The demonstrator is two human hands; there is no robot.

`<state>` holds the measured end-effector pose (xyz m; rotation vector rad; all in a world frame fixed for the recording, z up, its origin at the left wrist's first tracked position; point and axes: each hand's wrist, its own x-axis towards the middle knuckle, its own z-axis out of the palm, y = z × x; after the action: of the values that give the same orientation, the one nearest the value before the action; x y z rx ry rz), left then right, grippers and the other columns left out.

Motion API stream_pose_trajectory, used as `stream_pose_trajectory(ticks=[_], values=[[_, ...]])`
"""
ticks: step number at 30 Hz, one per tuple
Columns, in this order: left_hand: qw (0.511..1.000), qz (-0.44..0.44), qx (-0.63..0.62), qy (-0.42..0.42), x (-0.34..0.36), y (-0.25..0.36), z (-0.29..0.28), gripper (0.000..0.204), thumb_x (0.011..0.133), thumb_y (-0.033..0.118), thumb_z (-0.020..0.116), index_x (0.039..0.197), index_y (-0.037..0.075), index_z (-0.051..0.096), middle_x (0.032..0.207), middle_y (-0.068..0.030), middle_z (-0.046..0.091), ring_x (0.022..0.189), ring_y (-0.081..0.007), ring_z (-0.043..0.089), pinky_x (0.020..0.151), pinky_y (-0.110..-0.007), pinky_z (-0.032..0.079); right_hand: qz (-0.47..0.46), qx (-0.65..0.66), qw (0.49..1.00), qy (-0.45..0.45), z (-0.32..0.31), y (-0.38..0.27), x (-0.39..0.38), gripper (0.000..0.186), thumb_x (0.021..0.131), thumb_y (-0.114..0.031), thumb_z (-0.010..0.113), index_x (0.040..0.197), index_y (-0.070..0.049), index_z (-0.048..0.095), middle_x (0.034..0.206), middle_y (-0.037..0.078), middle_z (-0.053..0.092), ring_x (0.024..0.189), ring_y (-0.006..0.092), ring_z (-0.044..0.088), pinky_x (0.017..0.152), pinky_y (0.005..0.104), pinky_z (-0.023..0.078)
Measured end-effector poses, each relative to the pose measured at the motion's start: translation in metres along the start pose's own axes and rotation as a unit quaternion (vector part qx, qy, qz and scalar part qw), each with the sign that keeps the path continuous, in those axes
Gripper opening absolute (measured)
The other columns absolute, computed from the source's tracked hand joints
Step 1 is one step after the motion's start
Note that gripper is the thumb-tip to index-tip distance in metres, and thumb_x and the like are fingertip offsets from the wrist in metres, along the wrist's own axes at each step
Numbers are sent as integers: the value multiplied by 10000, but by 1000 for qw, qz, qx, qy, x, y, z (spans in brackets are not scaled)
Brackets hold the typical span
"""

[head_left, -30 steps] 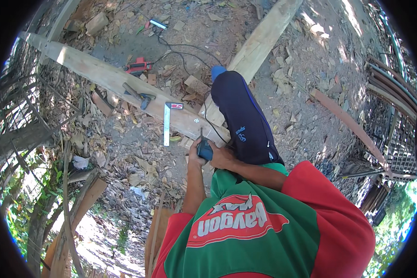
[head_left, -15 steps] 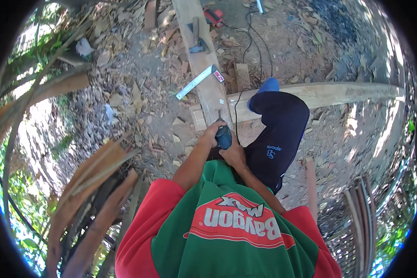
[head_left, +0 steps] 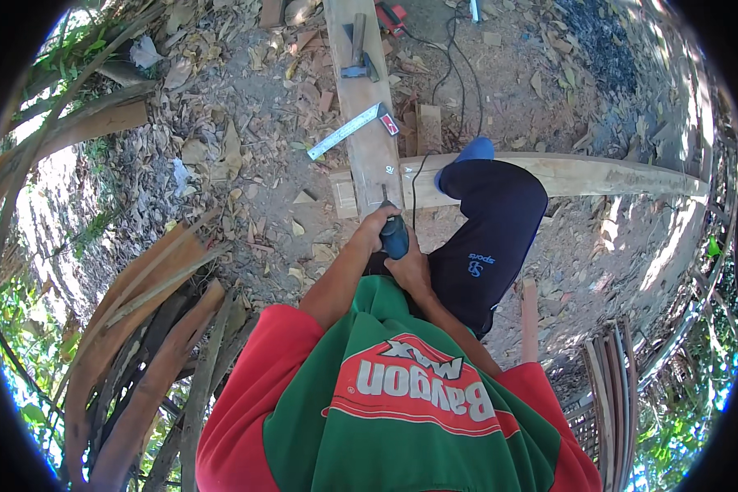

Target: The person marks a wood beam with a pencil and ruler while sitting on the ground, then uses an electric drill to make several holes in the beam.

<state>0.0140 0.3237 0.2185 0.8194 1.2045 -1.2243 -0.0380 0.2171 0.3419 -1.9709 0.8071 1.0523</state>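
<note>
Here, mid-frame, both the left hand (head_left: 375,225) and right hand (head_left: 407,266) were clamped round a blue power drill (head_left: 394,238) (bit apparently on the plank (head_left: 361,107)); keeping it square and steadily pressed seemed wise.

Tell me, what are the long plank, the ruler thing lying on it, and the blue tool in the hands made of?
The plank looks like pale, rough-sawn bare wood; grain and chips show. The square ruler seems to be metal, silvery and shiny, with a red end, perhaps plastic. The blue drill, held by both the left hand and right hand, looks like smooth plastic.
</note>
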Motion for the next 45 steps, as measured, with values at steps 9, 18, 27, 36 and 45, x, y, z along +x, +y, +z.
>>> stream_pose_trajectory(ticks=[9, 18, 27, 36, 45], values=[[1000, -9, -15, -21, 3, 5, -4, 243, 856, 290, 682, 941, 72, 613, 824, -82, 666, 715, -229, 654, 747, -400, 579, 1, 5, 1000, 4, 0, -5, -1, 901, 710, -167, 745, 1502, -165, 315, 1100, 280, 669, 1024, 446, 655, 884, 491, 529], [1000, 2, -22, -20, -3, 5, 1, 265, 864, 317, 679, 954, 77, 612, 806, -78, 643, 711, -239, 643, 707, -444, 566, -5, -2, 1000, 9, 0, -5, 0, 896, 708, -170, 742, 1497, -157, 317, 1053, 282, 680, 990, 461, 659, 865, 500, 535], [999, -18, -24, -25, -7, 8, 1, 254, 880, 314, 689, 933, 74, 628, 790, -74, 664, 684, -218, 652, 690, -377, 575, -24, -14, 1000, 6, 3, 1, 3, 950, 702, -220, 754, 1517, -188, 266, 991, 290, 686, 943, 479, 661, 842, 530, 533], [999, -23, -29, -17, -9, 11, 5, 262, 880, 315, 693, 932, 67, 627, 789, -77, 668, 682, -226, 656, 699, -383, 579, -4, -11, 1000, 3, -1, -3, 1, 916, 705, -196, 752, 1503, -164, 302, 1049, 288, 677, 988, 467, 653, 866, 516, 526], [999, -31, -21, -2, -10, 11, 6, 280, 874, 337, 701, 921, 71, 629, 794, -80, 671, 673, -227, 653, 700, -389, 578, -11, -18, 1000, -1, 0, 0, 4, 940, 705, -213, 757, 1515, -166, 282, 1032, 287, 681, 979, 469, 657, 865, 519, 529]])
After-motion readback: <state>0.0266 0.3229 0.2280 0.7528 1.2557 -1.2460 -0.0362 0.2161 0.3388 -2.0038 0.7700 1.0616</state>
